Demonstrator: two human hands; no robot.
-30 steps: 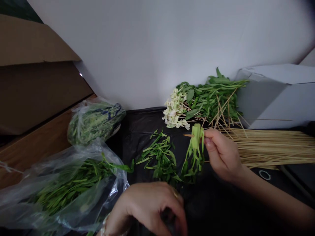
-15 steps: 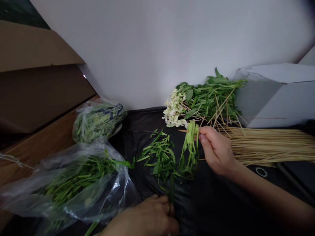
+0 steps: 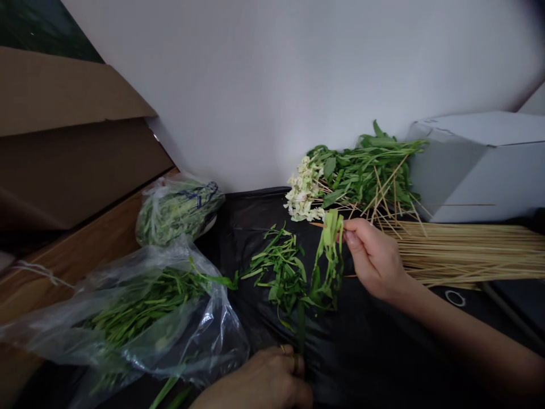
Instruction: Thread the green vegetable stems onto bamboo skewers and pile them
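Observation:
My right hand (image 3: 374,258) is closed on a bamboo skewer (image 3: 317,225) threaded through folded green leaves (image 3: 330,255) that hang down from it. My left hand (image 3: 264,380) sits at the bottom edge, fingers pinched on a dark green stalk (image 3: 300,326) that runs up toward a loose heap of cut greens (image 3: 279,267) on the black plastic sheet (image 3: 238,221). Behind lies a pile of finished skewers with pale stem ends (image 3: 304,196) and green leaves (image 3: 366,170).
A bundle of bare bamboo skewers (image 3: 468,253) lies at right, beside a white box (image 3: 485,165). Two clear plastic bags of greens (image 3: 140,307) (image 3: 179,207) lie at left. A cardboard box (image 3: 63,142) stands at far left. A rubber band (image 3: 455,297) lies near my right forearm.
My left hand has slid down toward the bottom edge and now pinches a green stalk. My right hand with the skewer shifted slightly left and up.

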